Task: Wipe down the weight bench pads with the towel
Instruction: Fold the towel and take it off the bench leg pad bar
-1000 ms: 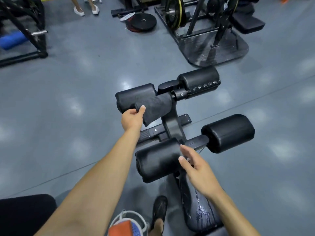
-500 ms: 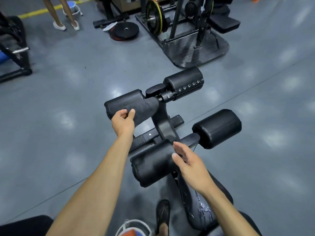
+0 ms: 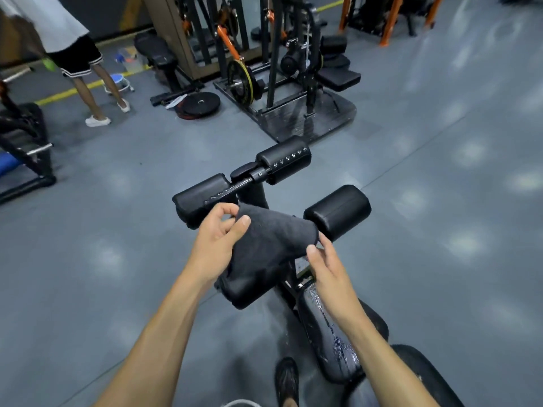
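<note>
Grey gym floor (image 3: 440,259); weight rack (image 3: 279,69) behind.

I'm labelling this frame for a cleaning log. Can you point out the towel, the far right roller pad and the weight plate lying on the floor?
towel (image 3: 270,239): head view, middle of the cloth.
far right roller pad (image 3: 283,160): head view, curved top.
weight plate (image 3: 200,103): head view, flat face.

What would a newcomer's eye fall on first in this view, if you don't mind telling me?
Probably the dark towel in the centre, draped over the near left roller pad of the bench, with the left hand pinching its far edge and the right hand at its right end. Next, the wet, glistening seat pad below the right forearm.
</note>
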